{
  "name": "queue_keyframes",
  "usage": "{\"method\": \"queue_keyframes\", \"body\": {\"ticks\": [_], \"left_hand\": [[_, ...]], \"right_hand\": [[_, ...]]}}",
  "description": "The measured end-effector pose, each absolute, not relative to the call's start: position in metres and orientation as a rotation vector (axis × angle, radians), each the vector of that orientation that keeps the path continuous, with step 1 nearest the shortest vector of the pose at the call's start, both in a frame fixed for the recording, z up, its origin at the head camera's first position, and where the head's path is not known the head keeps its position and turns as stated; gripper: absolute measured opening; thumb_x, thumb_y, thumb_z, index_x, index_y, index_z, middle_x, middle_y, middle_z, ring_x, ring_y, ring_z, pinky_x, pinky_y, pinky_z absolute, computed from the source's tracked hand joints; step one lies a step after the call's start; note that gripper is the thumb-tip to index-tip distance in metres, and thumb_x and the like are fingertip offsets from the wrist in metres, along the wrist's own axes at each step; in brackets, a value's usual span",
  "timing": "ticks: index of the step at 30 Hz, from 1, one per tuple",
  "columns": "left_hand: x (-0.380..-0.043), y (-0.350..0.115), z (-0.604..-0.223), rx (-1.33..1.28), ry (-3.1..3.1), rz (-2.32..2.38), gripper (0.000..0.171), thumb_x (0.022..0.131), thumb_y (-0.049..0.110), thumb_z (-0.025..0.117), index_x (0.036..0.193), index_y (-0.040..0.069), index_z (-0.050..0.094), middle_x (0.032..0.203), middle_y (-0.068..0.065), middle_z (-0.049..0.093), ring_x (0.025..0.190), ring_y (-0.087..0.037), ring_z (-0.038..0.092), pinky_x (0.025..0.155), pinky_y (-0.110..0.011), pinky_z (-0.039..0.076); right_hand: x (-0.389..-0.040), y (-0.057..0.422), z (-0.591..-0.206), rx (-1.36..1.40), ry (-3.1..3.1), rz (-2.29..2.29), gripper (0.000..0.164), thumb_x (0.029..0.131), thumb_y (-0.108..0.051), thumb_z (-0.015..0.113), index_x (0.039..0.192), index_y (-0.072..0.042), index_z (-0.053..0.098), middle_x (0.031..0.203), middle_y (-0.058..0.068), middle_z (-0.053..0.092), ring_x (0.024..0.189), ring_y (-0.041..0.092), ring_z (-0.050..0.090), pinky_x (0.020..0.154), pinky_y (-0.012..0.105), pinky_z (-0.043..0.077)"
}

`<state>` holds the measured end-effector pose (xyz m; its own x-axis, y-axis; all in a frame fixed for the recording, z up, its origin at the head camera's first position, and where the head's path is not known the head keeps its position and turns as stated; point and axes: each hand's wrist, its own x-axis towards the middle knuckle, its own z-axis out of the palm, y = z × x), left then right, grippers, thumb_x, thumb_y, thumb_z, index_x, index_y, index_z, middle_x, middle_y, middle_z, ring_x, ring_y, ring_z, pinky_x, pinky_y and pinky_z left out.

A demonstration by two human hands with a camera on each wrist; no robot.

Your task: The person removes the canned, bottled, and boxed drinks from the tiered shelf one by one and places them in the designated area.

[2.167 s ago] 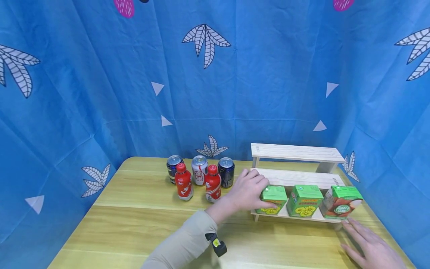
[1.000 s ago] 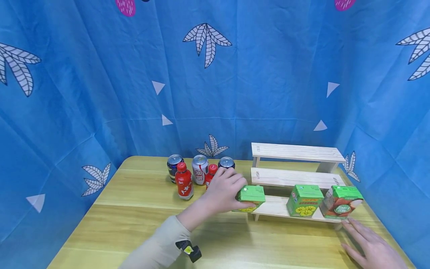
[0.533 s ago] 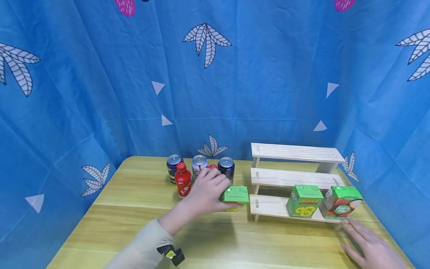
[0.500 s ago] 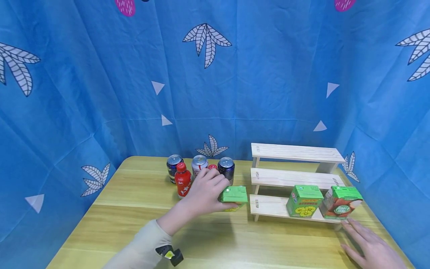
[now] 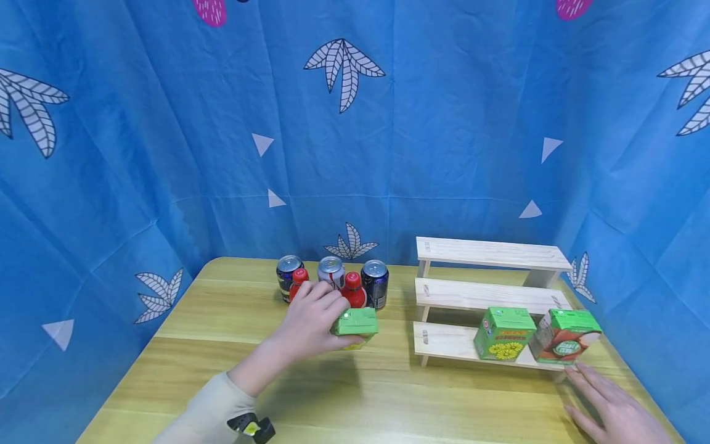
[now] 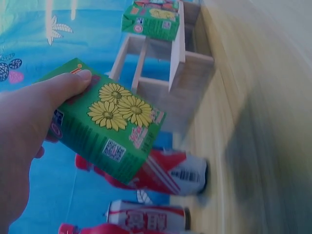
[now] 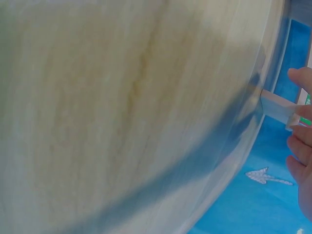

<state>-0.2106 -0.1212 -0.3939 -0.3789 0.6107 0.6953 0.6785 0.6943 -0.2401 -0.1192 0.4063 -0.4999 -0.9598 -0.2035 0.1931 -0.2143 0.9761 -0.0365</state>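
My left hand (image 5: 310,324) grips a green drink carton (image 5: 357,322) with yellow flowers on its front, thumb across the near face. In the left wrist view the carton (image 6: 109,126) is off the table, in front of a red bottle. Two more cartons stand on the bottom step of a three-step wooden rack: a green flower carton (image 5: 503,333) and a green-and-brown carton (image 5: 566,336) at the right end. My right hand (image 5: 618,407) has its fingers extended at the rack's front right corner, seemingly touching it. The right wrist view shows those fingers (image 7: 302,146) beside a rack leg (image 7: 278,106).
Left of the rack (image 5: 444,339), two red-capped bottles, a left one (image 5: 300,279) and a right one (image 5: 353,291), are partly hidden by my left hand and its carton. Behind them stand a dark can (image 5: 288,266), a white can (image 5: 331,269) and another dark can (image 5: 375,287). A blue curtain (image 5: 444,154) surrounds the table.
My left hand has lifted the flower carton off the left end of the bottom step and carried it left, to in front of the bottles. My right hand has stayed at the rack corner.
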Motion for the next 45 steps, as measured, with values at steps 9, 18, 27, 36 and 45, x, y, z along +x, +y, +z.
{"method": "queue_keyframes", "body": {"ticks": [9, 18, 27, 36, 45], "left_hand": [[-0.208, -0.149, -0.397, -0.96, -2.13, -0.084, 0.061, 0.059, 0.066, 0.082, 0.088, 0.017, 0.06, 0.087, 0.004, 0.066, 0.086, -0.019, 0.05, 0.08, -0.037, 0.037], [-0.205, -0.175, -0.406, -0.94, -2.202, -0.083, 0.058, 0.06, 0.063, 0.083, 0.089, 0.018, 0.061, 0.086, 0.004, 0.065, 0.087, -0.019, 0.051, 0.077, -0.036, 0.037], [-0.203, -0.202, -0.417, -0.873, -2.279, -0.08, 0.06, 0.059, 0.064, 0.082, 0.093, 0.018, 0.064, 0.09, 0.003, 0.07, 0.089, -0.019, 0.053, 0.08, -0.037, 0.038], [-0.204, -0.227, -0.428, -0.804, -2.328, -0.103, 0.059, 0.057, 0.064, 0.082, 0.089, 0.019, 0.063, 0.085, 0.005, 0.067, 0.087, -0.018, 0.052, 0.078, -0.036, 0.036], [-0.209, -0.246, -0.439, -0.816, -2.306, -0.154, 0.061, 0.053, 0.059, 0.085, 0.091, 0.016, 0.063, 0.086, 0.004, 0.067, 0.085, -0.015, 0.051, 0.076, -0.034, 0.037]], "right_hand": [[-0.118, 0.405, -0.5, 0.326, -2.908, 0.095, 0.073, 0.077, -0.039, 0.079, 0.13, 0.004, 0.056, 0.131, 0.027, 0.051, 0.114, 0.046, 0.052, 0.092, 0.059, 0.044], [-0.118, 0.405, -0.498, 0.307, -2.95, 0.077, 0.074, 0.079, -0.043, 0.076, 0.131, 0.005, 0.055, 0.133, 0.029, 0.051, 0.116, 0.047, 0.052, 0.094, 0.06, 0.044], [-0.12, 0.407, -0.499, 0.303, -2.973, 0.092, 0.075, 0.081, -0.045, 0.074, 0.133, 0.005, 0.054, 0.134, 0.029, 0.049, 0.117, 0.048, 0.051, 0.095, 0.06, 0.043], [-0.12, 0.407, -0.503, 0.33, -2.913, 0.1, 0.073, 0.077, -0.042, 0.078, 0.13, 0.005, 0.056, 0.131, 0.027, 0.052, 0.114, 0.046, 0.053, 0.092, 0.059, 0.044], [-0.12, 0.407, -0.504, 0.338, -2.891, 0.099, 0.072, 0.077, -0.04, 0.079, 0.129, 0.005, 0.057, 0.131, 0.026, 0.052, 0.113, 0.046, 0.053, 0.092, 0.058, 0.044]]}}
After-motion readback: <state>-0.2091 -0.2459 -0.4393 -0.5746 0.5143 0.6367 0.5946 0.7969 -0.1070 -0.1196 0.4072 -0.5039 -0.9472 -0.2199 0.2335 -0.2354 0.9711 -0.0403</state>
